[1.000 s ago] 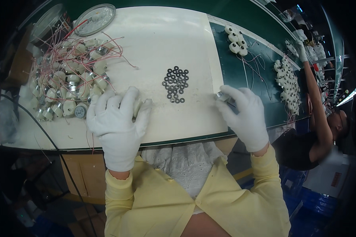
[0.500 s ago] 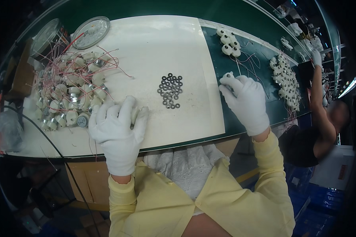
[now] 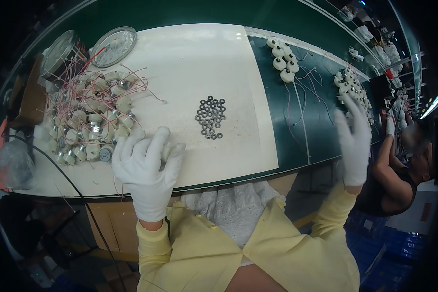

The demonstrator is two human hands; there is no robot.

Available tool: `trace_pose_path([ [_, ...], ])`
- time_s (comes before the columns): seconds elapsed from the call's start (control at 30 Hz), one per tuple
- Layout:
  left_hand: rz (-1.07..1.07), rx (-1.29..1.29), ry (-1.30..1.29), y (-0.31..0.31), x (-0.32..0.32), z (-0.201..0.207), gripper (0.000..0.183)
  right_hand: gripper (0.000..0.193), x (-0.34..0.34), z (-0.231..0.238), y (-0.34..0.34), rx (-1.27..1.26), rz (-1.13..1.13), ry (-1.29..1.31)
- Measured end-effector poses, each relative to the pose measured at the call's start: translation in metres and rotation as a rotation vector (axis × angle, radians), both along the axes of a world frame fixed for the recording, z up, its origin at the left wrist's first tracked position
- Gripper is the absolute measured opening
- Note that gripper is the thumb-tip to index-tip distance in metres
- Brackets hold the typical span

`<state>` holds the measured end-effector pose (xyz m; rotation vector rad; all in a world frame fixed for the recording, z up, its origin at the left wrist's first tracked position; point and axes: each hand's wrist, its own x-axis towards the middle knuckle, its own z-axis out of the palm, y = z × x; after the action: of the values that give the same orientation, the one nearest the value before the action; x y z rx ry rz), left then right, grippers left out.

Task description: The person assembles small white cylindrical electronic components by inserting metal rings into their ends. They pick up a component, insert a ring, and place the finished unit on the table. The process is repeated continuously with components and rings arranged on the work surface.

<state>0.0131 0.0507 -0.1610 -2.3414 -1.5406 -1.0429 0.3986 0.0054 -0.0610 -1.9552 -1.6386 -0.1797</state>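
My left hand, in a white glove, rests at the front of the white sheet beside a heap of small motors with cream caps and pink wires. A small off-white part shows between its curled thumb and forefinger, mostly hidden by the glove. My right hand, gloved too and slightly blurred, is over the right edge of the green surface. Its fingers are stretched out, with nothing seen in them. Just beyond them lies a large cluster of cream parts. A smaller group of cream capped parts with dark centres sits farther left.
Dark rings lie in a patch mid-sheet. A round clear lid and a tub stand at the back left, near a cardboard box. A black cable crosses the left front. Another person works at the right.
My right hand has let go of a cream part, now at the near end of the smaller group, and moved right. My left hand stays nearly still. The other person's arm has lowered.
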Motion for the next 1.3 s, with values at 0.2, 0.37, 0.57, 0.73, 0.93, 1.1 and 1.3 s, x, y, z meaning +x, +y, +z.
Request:
trace_pose_path([
  [0.2, 0.008, 0.126, -0.191, -0.014, 0.003, 0.005, 0.046, 0.054, -0.048, -0.026, -0.039, 0.306, 0.141, 0.469],
  [0.37, -0.296, 0.044, -0.317, -0.028, 0.033, 0.039, 0.047, 0.084, -0.151, -0.044, 0.002, 0.079, 0.813, 0.243],
  [0.57, -0.567, -0.077, -0.407, -0.028, 0.037, 0.046, 0.042, 0.092, -0.155, -0.064, -0.001, 0.200, 0.936, 0.681],
  [0.73, -0.447, -0.060, -0.169, -0.020, 0.016, 0.030, 0.036, 0.084, -0.117, -0.046, -0.003, 0.076, 0.855, 1.641],
  [0.93, -0.092, 0.077, -0.036, 0.058, -0.016, 0.073, 0.021, 0.091, -0.076, -0.047, -0.002, 0.055, 1.210, 1.951],
  [1.1, 0.394, -0.112, 0.549, 0.152, -0.030, 0.079, 0.035, 0.095, -0.072, -0.065, -0.031, -0.129, 1.108, 1.830],
  [1.3, 0.419, -0.159, 0.807, 0.160, -0.006, 0.037, 0.037, 0.055, -0.073, -0.031, -0.002, -0.353, 1.207, 0.558],
])
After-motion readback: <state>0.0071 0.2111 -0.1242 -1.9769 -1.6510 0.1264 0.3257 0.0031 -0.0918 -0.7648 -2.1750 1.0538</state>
